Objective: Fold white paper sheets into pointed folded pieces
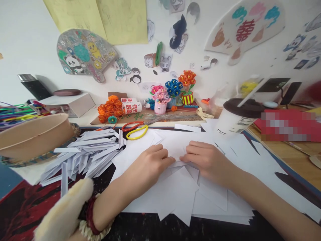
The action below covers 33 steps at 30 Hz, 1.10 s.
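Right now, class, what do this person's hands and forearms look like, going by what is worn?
The left hand has a dark red band and a ruffled cream band at its wrist. The right hand shows none. No sleeves show.

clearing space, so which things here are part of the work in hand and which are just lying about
Part of the work, apparently:
- white paper
- folded strips
- scissors, probably

Just lying about, it seems:
- cup
- potted flowers
- flask
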Tool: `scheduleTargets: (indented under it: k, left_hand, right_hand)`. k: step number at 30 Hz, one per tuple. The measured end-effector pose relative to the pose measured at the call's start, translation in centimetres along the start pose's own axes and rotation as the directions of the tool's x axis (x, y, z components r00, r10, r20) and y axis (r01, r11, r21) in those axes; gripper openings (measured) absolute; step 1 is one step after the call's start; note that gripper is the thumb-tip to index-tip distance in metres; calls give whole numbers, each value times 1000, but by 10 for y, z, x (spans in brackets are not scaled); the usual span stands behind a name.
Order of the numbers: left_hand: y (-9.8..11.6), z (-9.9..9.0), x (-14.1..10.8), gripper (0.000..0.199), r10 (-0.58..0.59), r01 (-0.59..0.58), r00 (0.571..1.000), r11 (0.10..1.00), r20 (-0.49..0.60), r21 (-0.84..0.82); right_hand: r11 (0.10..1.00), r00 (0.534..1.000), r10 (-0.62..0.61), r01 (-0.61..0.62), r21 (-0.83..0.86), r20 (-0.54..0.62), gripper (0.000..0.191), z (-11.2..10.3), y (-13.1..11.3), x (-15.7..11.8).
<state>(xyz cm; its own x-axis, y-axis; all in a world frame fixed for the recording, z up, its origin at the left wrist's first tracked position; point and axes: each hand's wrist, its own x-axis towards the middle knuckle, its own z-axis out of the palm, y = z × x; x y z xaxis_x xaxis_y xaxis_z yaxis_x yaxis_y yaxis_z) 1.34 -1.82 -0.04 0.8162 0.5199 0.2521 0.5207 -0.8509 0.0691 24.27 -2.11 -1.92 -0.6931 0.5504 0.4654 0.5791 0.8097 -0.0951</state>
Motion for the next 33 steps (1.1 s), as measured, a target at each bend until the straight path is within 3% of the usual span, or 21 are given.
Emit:
scheduleTargets:
  k: [9,19,25,33]
  left_hand:
    - [7,2,0,28,30,-30,1000,994,2,105]
    - [9,1,-1,21,-41,37,998,996,52,84]
    - [9,2,0,18,-15,9,999,994,53,113]
    - [14,3,0,15,62,-83,995,944,76,320]
  right_hand:
    - [999,1000,6,-7,-37,-9,39,2,-4,0]
    - [999,999,38,-38,-30,1,38,3,-7,-2]
    - [998,998,55,-55,-33,6,37,3,-8,0]
    - [997,998,66,-65,-35,16,37,1,-9,0]
